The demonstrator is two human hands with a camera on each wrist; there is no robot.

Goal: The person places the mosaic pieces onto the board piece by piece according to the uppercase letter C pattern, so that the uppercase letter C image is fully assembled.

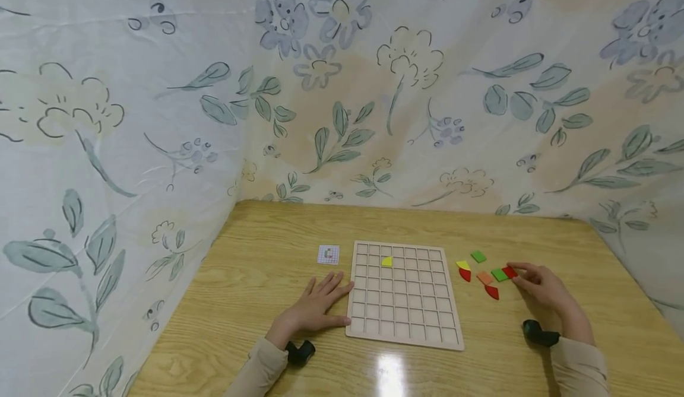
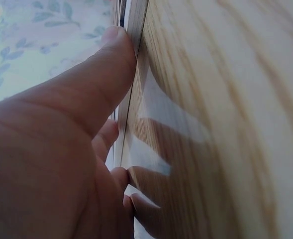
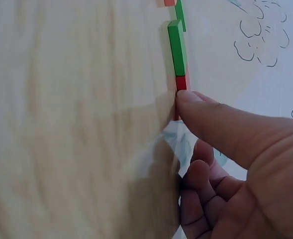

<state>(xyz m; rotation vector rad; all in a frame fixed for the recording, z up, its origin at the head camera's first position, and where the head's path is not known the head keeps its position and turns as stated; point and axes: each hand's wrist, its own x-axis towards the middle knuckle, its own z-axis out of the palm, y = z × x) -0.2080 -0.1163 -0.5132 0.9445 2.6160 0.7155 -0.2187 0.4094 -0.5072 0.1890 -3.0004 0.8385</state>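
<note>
A wooden grid board [image 1: 404,295] lies on the table with one yellow quarter-round tile [image 1: 387,261] in an upper cell. My left hand [image 1: 315,308] rests at the board's left side, fingers spread, thumb and index finger touching its edge. In the left wrist view the thumb [image 2: 99,74] presses along the board's side. My right hand [image 1: 546,287] pinches a red tile [image 1: 509,272] between thumb and index finger. That tile sits against a green square tile [image 1: 499,275]; in the right wrist view the thumb [image 3: 211,117] covers part of the red tile.
Near the right hand lie another green tile [image 1: 478,256], a yellow tile [image 1: 462,264], an orange tile [image 1: 484,278] and red curved tiles [image 1: 492,292]. A small printed pattern card [image 1: 328,254] lies left of the board. Floral cloth [image 1: 374,118] hangs behind the table.
</note>
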